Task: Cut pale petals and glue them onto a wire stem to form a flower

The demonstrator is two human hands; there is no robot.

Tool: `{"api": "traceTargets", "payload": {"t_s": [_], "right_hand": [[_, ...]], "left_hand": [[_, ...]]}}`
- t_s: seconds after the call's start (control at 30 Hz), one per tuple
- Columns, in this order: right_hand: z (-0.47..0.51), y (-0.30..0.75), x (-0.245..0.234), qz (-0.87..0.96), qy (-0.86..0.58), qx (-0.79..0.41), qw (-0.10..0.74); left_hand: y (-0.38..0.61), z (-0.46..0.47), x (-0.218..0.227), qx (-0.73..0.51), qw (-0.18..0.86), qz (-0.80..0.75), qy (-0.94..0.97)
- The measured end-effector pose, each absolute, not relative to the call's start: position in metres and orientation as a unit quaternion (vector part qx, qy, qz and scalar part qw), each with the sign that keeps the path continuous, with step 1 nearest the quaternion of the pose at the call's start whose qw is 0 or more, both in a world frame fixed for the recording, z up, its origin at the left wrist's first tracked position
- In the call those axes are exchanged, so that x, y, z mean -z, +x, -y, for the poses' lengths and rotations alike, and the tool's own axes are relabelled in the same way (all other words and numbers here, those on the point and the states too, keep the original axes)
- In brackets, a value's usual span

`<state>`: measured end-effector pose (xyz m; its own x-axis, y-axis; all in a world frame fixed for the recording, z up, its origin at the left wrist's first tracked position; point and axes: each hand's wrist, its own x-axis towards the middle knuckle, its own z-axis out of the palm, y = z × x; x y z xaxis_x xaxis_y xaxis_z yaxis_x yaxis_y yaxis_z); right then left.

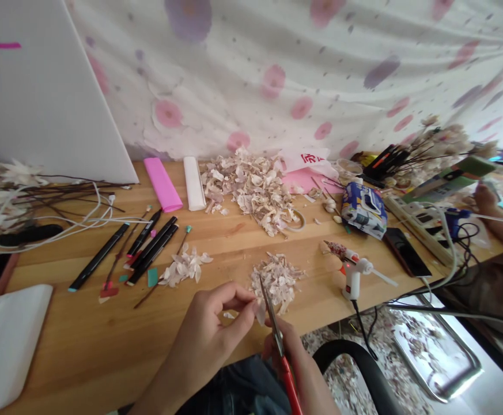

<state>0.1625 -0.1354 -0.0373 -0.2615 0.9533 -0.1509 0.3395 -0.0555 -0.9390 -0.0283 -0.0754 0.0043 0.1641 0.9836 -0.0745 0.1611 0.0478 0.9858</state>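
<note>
My left hand (208,337) pinches a small pale petal-like scrap (260,311) between thumb and fingers, just in front of a heap of cut pale pink scraps (276,282) on the wooden table (104,340). My right hand (288,363) grips red-handled scissors (286,369), whose steel blades (269,311) point up and reach the scrap. The blades look a little apart. A larger heap of similar scraps (249,190) lies farther back.
Black markers (151,251), a glue gun (352,274), a phone (407,252), a power strip (419,227), and bundled stem flowers (13,190) lie about the table. A co-worker's hand (493,216) reaches in at right. A black chair back (355,369) stands below the table's edge.
</note>
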Motion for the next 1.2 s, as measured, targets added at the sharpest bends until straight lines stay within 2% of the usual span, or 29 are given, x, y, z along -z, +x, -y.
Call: {"api": "traceTargets", "payload": {"t_s": [0.23, 0.47, 0.57, 0.63, 0.77, 0.83, 1.03, 1.2], "right_hand": [[0.142, 0.161, 0.040, 0.638, -0.557, -0.441, 0.298], [0.144, 0.161, 0.044, 0.631, -0.577, -0.431, 0.288], [0.145, 0.161, 0.045, 0.606, -0.581, -0.463, 0.285], [0.146, 0.159, 0.045, 0.570, -0.581, -0.487, 0.316], [0.140, 0.146, 0.040, 0.496, -0.566, -0.473, 0.458], [0.133, 0.136, 0.036, 0.474, -0.559, -0.464, 0.498], [0.117, 0.114, 0.018, 0.403, -0.567, -0.473, 0.541], [0.115, 0.114, 0.016, 0.359, -0.569, -0.504, 0.542]], "left_hand": [[-0.029, 0.082, -0.005, -0.396, 0.486, -0.522, 0.579], [-0.031, 0.081, -0.003, -0.396, 0.511, -0.516, 0.563], [-0.033, 0.079, -0.002, -0.396, 0.529, -0.511, 0.550], [-0.033, 0.079, -0.001, -0.392, 0.544, -0.509, 0.540], [-0.033, 0.079, 0.000, -0.377, 0.541, -0.519, 0.544], [-0.030, 0.081, 0.001, -0.368, 0.522, -0.527, 0.560], [-0.024, 0.089, 0.005, -0.381, 0.523, -0.499, 0.576], [-0.030, 0.084, 0.014, -0.359, 0.663, -0.440, 0.488]]}}
